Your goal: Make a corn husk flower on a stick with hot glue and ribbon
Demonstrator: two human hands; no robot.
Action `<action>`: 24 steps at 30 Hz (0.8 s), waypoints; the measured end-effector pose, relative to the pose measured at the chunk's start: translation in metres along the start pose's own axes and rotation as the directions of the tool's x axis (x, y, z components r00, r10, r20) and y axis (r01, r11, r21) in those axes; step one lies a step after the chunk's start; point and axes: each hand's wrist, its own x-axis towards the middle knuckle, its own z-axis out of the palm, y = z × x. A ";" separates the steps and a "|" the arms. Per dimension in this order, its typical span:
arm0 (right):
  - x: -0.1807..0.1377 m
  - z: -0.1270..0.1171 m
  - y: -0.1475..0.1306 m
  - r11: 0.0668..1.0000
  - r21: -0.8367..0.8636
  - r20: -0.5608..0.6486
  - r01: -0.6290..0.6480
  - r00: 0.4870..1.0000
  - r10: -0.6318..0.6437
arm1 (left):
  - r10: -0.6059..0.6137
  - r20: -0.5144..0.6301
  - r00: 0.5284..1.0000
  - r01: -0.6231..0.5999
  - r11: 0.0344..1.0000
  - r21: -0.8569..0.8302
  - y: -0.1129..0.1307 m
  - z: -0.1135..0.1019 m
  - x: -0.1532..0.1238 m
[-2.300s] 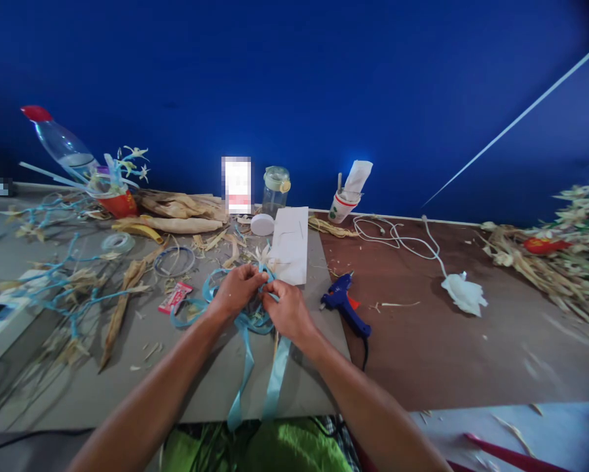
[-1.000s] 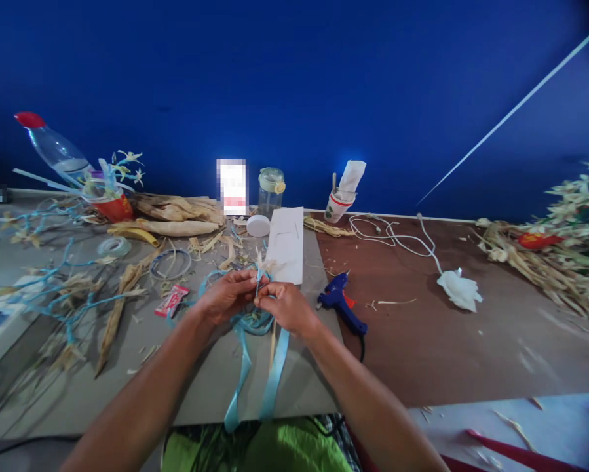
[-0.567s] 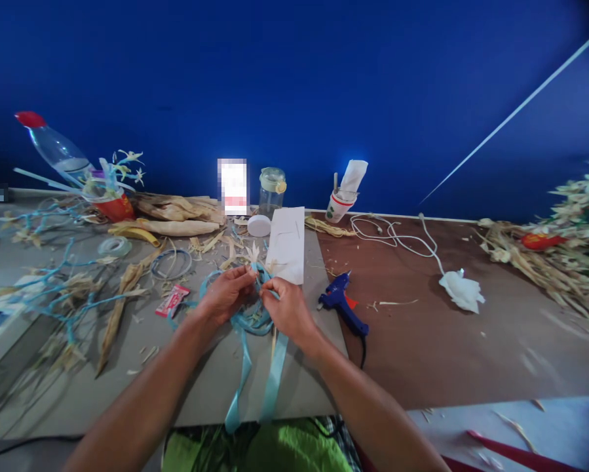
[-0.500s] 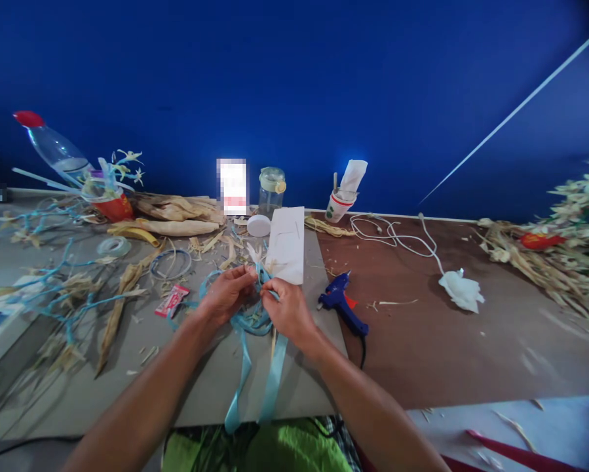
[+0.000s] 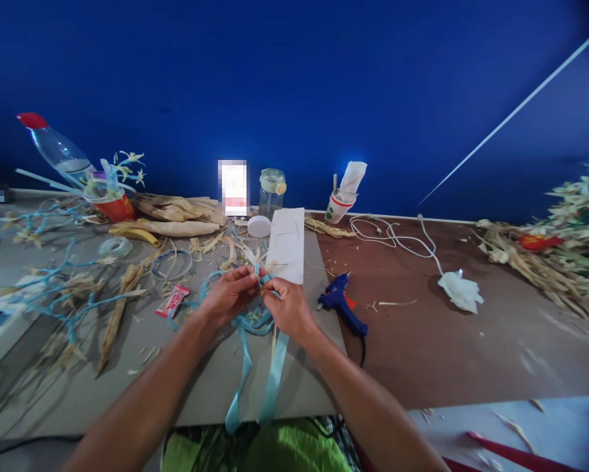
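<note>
My left hand [image 5: 229,295] and my right hand [image 5: 287,307] meet over the grey board, fingertips pinched together on a small dried husk flower [image 5: 253,255] and the light blue ribbon [image 5: 272,376] wound at its stem. The ribbon loops under both hands and two tails trail toward me over the board's front edge. A thin stick runs down below my right hand.
A blue glue gun [image 5: 342,303] lies right of my right hand. White paper [image 5: 287,244], a glass jar [image 5: 271,190], a paper cup [image 5: 339,205], white cable [image 5: 397,237], tape roll [image 5: 113,246], husk piles [image 5: 179,211] and blue-wrapped stems [image 5: 68,288] crowd the table.
My fingers have worked the ribbon round the stem, with the husk flower shifting slightly between them. Both hands stay in about the same spot.
</note>
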 end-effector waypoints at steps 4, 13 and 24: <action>0.001 0.001 0.002 1.000 -0.024 -0.003 -0.002 1.000 0.002 | 0.006 -0.028 1.000 -0.005 1.000 0.004 -0.003 -0.001 0.003; 0.001 -0.002 0.000 1.000 -0.013 0.006 -0.009 1.000 0.009 | -0.017 0.011 1.000 0.017 1.000 -0.004 0.000 0.004 -0.001; 0.001 0.001 0.001 1.000 -0.001 0.008 -0.021 1.000 0.021 | 0.042 -0.043 0.998 -0.041 0.999 0.012 -0.002 0.000 0.003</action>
